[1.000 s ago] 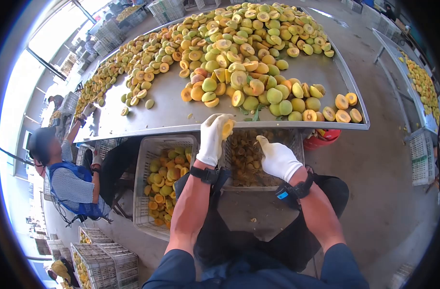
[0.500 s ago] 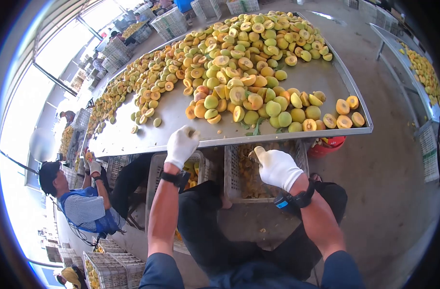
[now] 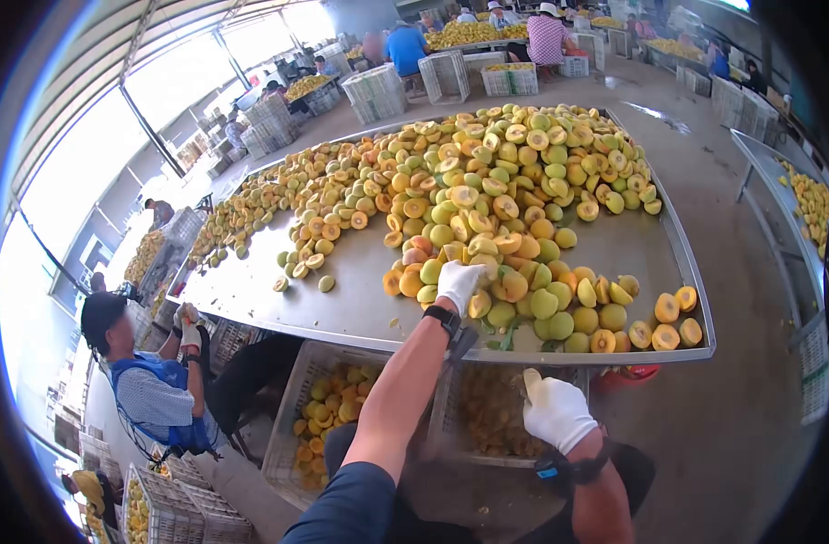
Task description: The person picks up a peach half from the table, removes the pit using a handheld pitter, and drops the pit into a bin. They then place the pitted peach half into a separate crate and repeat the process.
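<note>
My left hand (image 3: 460, 285), in a white glove, reaches over the table edge to the near side of a heap of yellow-green peaches (image 3: 441, 234). It touches the fruit there, and its fingertips are partly hidden among the peaches. Many peaches are halved, with brown centres showing. My right hand (image 3: 557, 413), also gloved, is closed below the table edge, above a crate (image 3: 447, 403) of brownish scraps. Something small may be in its fingers, but I cannot make it out. Left of that crate stands another crate (image 3: 283, 444), holding peach halves.
The metal table (image 3: 360, 317) has a raised rim. A co-worker in a blue vest (image 3: 160, 399) sits at its left end. A red bucket (image 3: 627, 374) stands beneath the right corner. Another fruit table (image 3: 759, 163) is at the right; stacked crates (image 3: 375, 93) and people fill the back.
My left hand has moved forward and right, from the table's near edge to the heap. My right hand stays below the edge. The view has tipped up, showing more of the hall.
</note>
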{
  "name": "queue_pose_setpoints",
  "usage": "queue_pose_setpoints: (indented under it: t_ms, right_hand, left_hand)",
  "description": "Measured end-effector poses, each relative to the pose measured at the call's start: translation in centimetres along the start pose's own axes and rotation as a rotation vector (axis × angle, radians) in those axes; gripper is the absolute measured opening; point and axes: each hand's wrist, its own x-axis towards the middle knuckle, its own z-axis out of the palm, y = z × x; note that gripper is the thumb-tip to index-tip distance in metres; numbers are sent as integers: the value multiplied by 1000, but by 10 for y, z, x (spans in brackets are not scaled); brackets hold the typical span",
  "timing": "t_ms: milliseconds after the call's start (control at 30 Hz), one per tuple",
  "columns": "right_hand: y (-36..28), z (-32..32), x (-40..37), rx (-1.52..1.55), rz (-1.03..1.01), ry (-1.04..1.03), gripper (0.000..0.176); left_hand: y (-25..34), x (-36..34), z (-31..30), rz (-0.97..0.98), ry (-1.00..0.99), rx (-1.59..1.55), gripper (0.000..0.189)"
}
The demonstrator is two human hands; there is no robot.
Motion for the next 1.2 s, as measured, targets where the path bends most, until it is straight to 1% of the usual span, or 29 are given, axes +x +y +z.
queue_pose_setpoints:
  t_ms: [33,67,100,167,233,267,300,333,367,400,433,500,567,600,633,700,733,767,833,867,900,967,1000,1067,1200]
  right_hand:
    - [1,0,0,-6,0,6,30]
    - [1,1,0,-3,-8,19,29]
    - [1,2,0,1,-15,30,29]
    - [-2,0,0,6,-20,22,28]
    - [-5,-2,0,13,-33,17,28]
    - [-7,-2,-1,30,-42,23,28]
    - [-10,-1,0,47,-53,24,28]
    - [-13,0,0,43,-61,19,28]
    - [-14,1,2,70,-100,56,28]
    - [-15,3,1,99,-130,84,28]
    - [-15,7,2,161,-174,132,28]
    - [-22,11,2,235,-225,202,26]
    - [-29,15,5,328,-271,231,28]
    - [-33,18,6,397,-304,264,28]
    - [-37,22,7,465,-339,301,29]
    - [-43,25,10,454,-312,279,27]
    - [-45,26,11,442,-298,270,25]
    - [-46,27,13,439,-286,260,25]
    - [-47,29,20,353,-212,280,21]
    - [-49,27,21,338,-178,285,19]
    - [-48,29,23,340,-170,284,19]
    - [-46,33,25,325,-178,322,19]
    - [-46,36,26,326,-172,321,19]
    - [-45,40,26,342,-240,365,22]
    - [-49,40,24,345,-192,331,21]
  left_hand:
    - [5,-13,-5,-92,-30,-256,35]
    - [10,-26,-11,-101,-27,-337,28]
    - [1,-26,-18,-98,-34,-301,29]
    - [14,-56,-36,-185,-117,-350,26]
    - [13,-81,-49,-226,-190,-503,34]
    - [11,-96,-56,-197,-220,-578,39]
    - [11,-108,-62,-193,-211,-582,39]
    - [10,-119,-68,-208,-271,-646,39]
    - [13,-133,-74,-232,-333,-711,39]
    - [14,-144,-81,-271,-335,-675,35]
    - [14,-155,-86,-240,-312,-646,35]
    - [24,-179,-91,-165,-267,-584,26]
    - [10,-184,-92,-151,-287,-691,27]
    - [2,-185,-91,-224,-271,-727,30]
    - [-3,-187,-89,-246,-274,-731,30]
    - [-8,-188,-82,-298,-320,-928,35]
    - [-12,-184,-80,-335,-366,-928,40]
    - [-13,-184,-77,-349,-369,-935,40]
    - [-8,-182,-69,-249,-402,-900,44]
    - [-9,-179,-70,-240,-477,-963,48]
    - [-7,-179,-66,-247,-482,-961,48]
    - [-2,-184,-56,-184,-384,-1025,49]
    - [-3,-183,-54,-190,-387,-1025,49]
    - [-6,-182,-52,-175,-379,-1073,48]
    - [-1,-187,-50,-168,-377,-1068,47]
